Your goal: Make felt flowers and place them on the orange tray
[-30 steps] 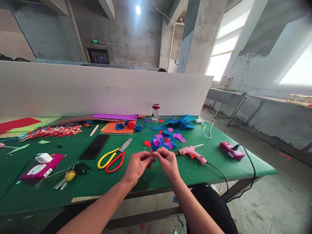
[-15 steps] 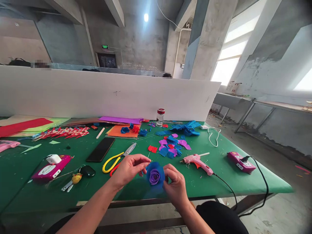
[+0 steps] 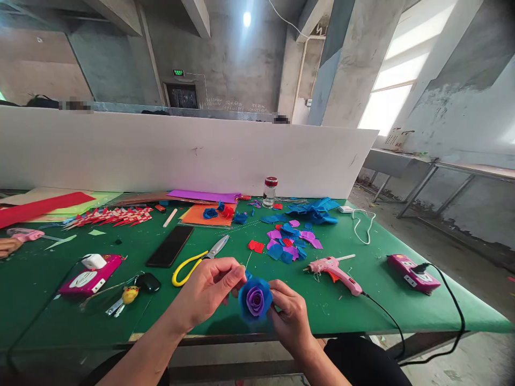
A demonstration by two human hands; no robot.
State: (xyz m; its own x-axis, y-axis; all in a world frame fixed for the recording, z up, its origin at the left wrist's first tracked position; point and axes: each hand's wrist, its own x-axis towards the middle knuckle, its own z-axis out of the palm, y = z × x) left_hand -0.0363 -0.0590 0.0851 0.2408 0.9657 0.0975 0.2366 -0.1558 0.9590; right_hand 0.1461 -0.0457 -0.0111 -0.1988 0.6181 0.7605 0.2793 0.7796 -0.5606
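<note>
Pinching a blue-and-purple flower with my right hand, left hand fingertips together beside it, I face a red-capped jar, contents unclear.

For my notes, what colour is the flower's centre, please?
The flower's centre is purple, best seen in the head view.

Grey concrete walls surround us, one lamp glowing high up, daylight filling the tall window; a green exit sign shines over a dark doorway, and a white partition backs the green table above the scuffed floor
</note>
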